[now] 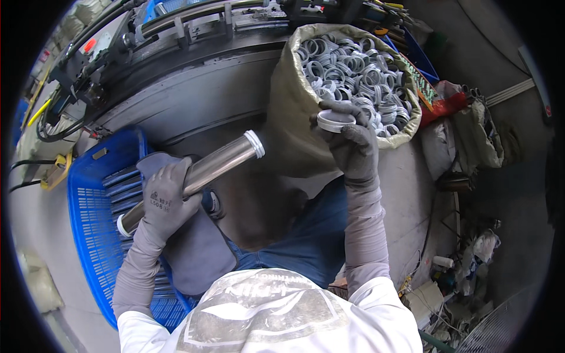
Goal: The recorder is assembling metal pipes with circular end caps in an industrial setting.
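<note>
My left hand (168,200), in a grey glove, is closed around a shiny metal tube (219,167) that slants up to the right. A white ring cap (255,145) sits on its upper end, and another white ring (122,226) is around the lower end. Between the thumb and fingers of my gloved right hand (357,150) is a loose white ring cap (336,121), held just in front of the sack's near rim. That large woven sack (289,88) is filled with many similar white rings (359,73).
A blue plastic basket (88,229) holding metal tubes (125,188) stands at my left, with a grey pad (197,253) beside it. A long machine (194,35) with rails runs along the far side. Bags and scrap (465,276) lie at the right.
</note>
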